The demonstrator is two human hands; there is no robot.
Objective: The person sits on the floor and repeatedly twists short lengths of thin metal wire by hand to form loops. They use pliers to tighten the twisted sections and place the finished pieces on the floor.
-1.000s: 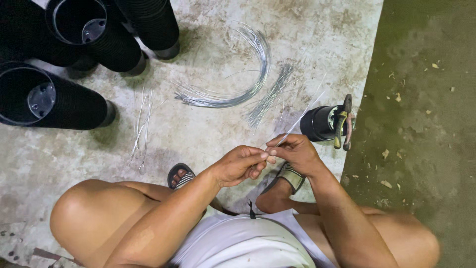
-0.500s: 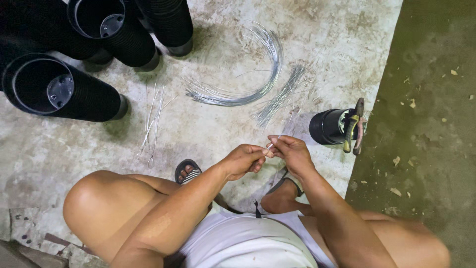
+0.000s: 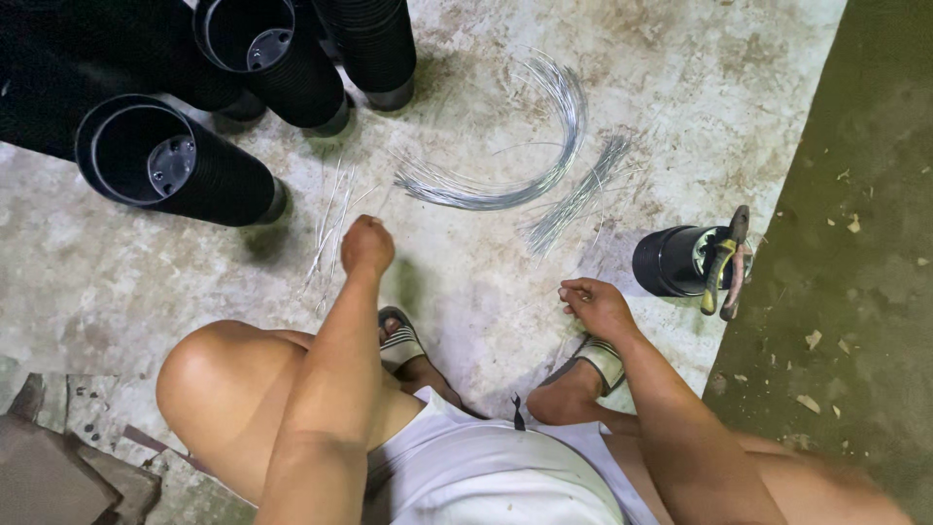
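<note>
Wire pieces [image 3: 330, 219], thin, straight and silvery, lie scattered on the rough, stained concrete floor [image 3: 486, 301], and the left hand [image 3: 366, 245] hangs over their near end as a closed fist; whether its grip pinches a strand cannot be told. The right hand [image 3: 595, 306] is well apart, fingers curled loosely near a striped sandal [image 3: 595, 358], its grip seemingly empty. A curved bundle of wire [image 3: 515, 175] and a straight cut bundle [image 3: 573, 199] lie beyond. Ribbed black plastic pots [image 3: 175, 165] lie in stacks at upper left; pliers [image 3: 727, 262] rest on a small black pot [image 3: 671, 261].
</note>
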